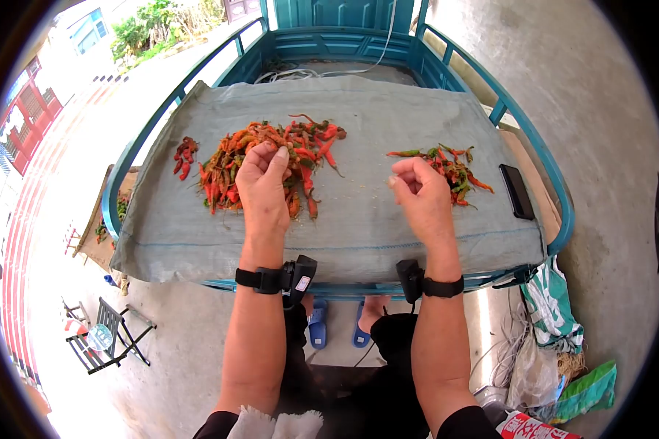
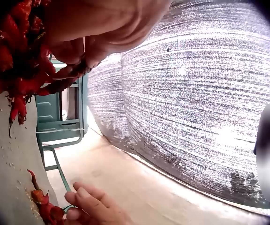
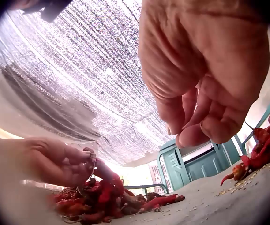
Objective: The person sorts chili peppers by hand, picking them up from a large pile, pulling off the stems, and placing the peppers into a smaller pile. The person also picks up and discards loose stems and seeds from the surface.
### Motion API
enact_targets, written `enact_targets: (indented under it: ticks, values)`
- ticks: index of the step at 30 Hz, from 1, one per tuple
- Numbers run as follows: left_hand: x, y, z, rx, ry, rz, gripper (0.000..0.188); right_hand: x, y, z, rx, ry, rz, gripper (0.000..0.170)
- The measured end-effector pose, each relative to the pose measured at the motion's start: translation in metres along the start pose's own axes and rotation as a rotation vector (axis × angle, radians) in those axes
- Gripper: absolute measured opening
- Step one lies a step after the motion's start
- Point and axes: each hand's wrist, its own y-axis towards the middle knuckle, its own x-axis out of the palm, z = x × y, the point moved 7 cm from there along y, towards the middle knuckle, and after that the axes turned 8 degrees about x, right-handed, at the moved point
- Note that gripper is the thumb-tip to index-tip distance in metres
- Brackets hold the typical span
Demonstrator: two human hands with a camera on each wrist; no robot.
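My left hand (image 1: 262, 192) is over the large heap of red and orange chili peppers (image 1: 223, 164) on the grey woven sheet (image 1: 359, 227). Its thumb and fingertips pinch a wrinkled dark red chili pepper (image 2: 64, 77); the hand partly hides it. My right hand (image 1: 426, 196) hovers at the left side of a smaller pile of red and green chilies (image 1: 458, 175). Its fingers are loosely bent, with thumb and index finger near each other and nothing visible between them in the right wrist view.
A few dark red chilies (image 1: 186, 155) lie apart at the left. A black phone (image 1: 517, 192) rests near the sheet's right edge. Blue-green cart rails (image 1: 523, 121) border the sheet on both sides. A folding stool (image 1: 110, 335) stands on the ground at left.
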Motion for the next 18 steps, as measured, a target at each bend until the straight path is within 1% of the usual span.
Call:
enact_targets:
  ticks: [3,7,13,16,18]
  values:
    - [-0.001,0.002,0.002,-0.016,-0.246,0.033,0.011,0.012,-0.003,-0.002,0.015,0.008,-0.059,0.019]
    - [0.001,0.002,0.011,0.016,-0.35,0.011,0.011,0.029,-0.007,-0.007,0.032,0.035,-0.126,0.024]
    - [0.004,0.003,0.017,0.053,-0.38,-0.035,0.014,0.047,-0.013,-0.018,0.021,0.056,-0.191,0.031]
    - [0.007,0.001,0.019,0.046,-0.442,-0.063,0.013,0.049,-0.013,-0.019,0.033,0.059,-0.208,0.032]
    - [0.012,-0.001,0.017,-0.003,-0.519,-0.085,0.012,0.05,-0.013,-0.021,0.051,0.086,-0.211,0.032]
